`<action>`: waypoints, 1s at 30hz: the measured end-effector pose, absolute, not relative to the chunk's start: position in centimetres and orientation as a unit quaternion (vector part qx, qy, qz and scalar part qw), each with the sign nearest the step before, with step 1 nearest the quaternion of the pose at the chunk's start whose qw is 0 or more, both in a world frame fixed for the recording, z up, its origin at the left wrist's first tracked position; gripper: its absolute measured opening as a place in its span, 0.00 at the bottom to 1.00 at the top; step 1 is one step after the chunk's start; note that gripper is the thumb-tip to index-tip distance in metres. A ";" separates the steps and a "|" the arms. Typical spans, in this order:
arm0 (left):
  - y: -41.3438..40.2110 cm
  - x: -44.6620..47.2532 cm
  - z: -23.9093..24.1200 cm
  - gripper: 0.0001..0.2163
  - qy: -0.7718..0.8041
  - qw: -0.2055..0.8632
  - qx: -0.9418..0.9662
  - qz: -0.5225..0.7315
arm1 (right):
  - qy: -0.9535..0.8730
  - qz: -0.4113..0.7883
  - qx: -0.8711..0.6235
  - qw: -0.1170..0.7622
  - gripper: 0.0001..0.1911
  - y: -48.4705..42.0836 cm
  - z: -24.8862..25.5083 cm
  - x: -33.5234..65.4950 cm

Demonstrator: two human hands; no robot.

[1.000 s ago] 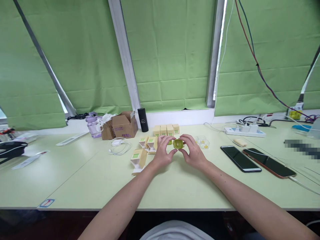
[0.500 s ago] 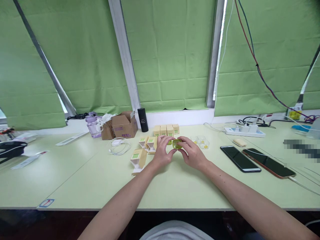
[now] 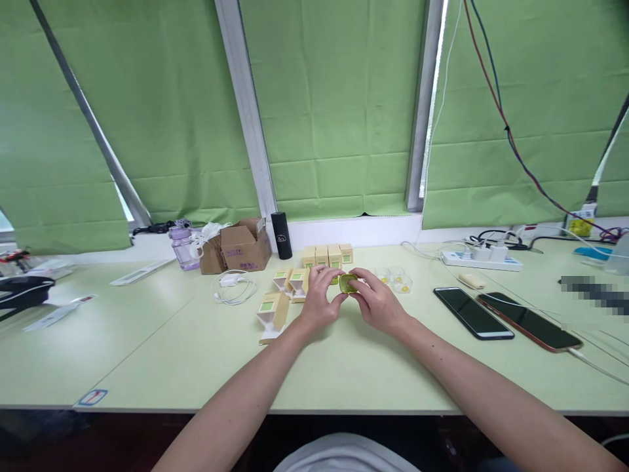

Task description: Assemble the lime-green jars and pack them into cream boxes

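Both hands meet over the pale green table point(image 3: 171, 354) around a small round green case point(image 3: 348, 282). My left hand point(image 3: 319, 300) pinches its left side with curled fingers. My right hand point(image 3: 378, 301) grips its right side, thumb and fingers closed on it. Just behind the hands stands a row of small yellow boxes point(image 3: 327, 255). More small boxes with green labels point(image 3: 289, 282) lie to the left, one open box point(image 3: 272, 313) nearest me. Small clear cases point(image 3: 396, 278) sit right of the hands.
A cardboard box point(image 3: 243, 246), a purple bottle point(image 3: 181, 248), a black cylinder point(image 3: 281, 235) and a white cable point(image 3: 236, 288) lie at the back left. Two phones point(image 3: 501, 316) and a power strip point(image 3: 481, 257) are on the right.
The green case, seen open-side-up a second ago, is now held lower and more covered by my right fingers. Both hands stayed in place.
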State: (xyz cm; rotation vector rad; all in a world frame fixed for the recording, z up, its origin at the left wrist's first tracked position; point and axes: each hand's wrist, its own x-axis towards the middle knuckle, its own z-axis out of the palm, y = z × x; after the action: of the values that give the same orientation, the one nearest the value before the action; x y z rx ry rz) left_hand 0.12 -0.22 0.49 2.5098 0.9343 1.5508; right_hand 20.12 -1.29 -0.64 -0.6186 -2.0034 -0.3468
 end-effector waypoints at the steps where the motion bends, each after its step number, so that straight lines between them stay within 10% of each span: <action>1: -0.3 0.1 0.5 0.19 0.301 0.021 0.811 0.501 | -0.823 -0.144 -0.253 0.487 0.16 -1.3 -0.6 20.1; 30: -0.2 0.1 0.4 0.18 0.303 0.012 0.808 0.506 | -0.813 -0.144 -0.244 0.508 0.16 -0.7 -1.3 20.1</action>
State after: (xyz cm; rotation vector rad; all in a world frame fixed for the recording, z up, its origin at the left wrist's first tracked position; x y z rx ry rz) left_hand 0.13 -0.23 0.38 2.5172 0.9442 1.5769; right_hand 20.11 -0.66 -1.29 -0.5888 -1.9600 -0.3463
